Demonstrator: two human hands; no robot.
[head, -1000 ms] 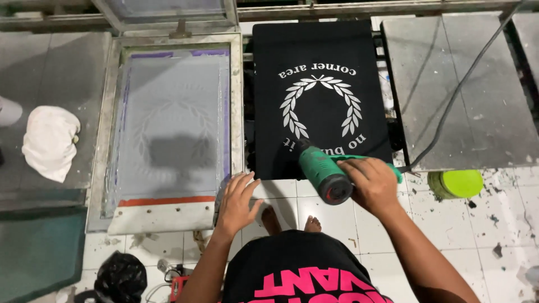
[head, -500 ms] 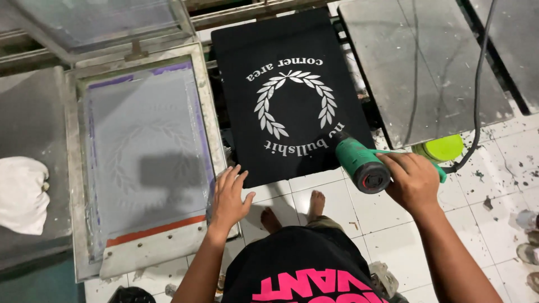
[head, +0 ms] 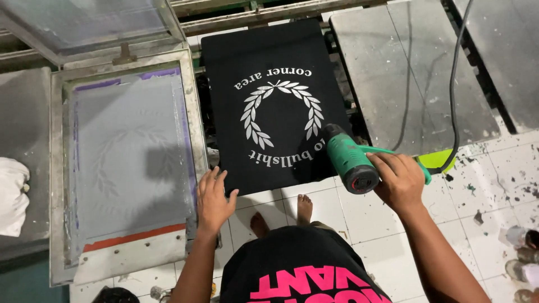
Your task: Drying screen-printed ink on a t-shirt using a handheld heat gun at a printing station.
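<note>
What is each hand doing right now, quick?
Left hand: open, fingers spread, resting at the black printed shirt's near corner.
Right hand: closed around the green heat gun.

1. The heat gun (head: 349,161) is green with a black nozzle end and black rear face.
2. The shirt (head: 275,101) on the board is black, printed with a white laurel wreath and white lettering.
3. The screen frame (head: 126,163) is grey metal; its mesh is pale grey with purple tape edges, a faint wreath outline and a red strip at the near end.
4. The cloth (head: 11,196) is white.
5. The floor tiles (head: 494,185) are white with dark speckles.
</note>
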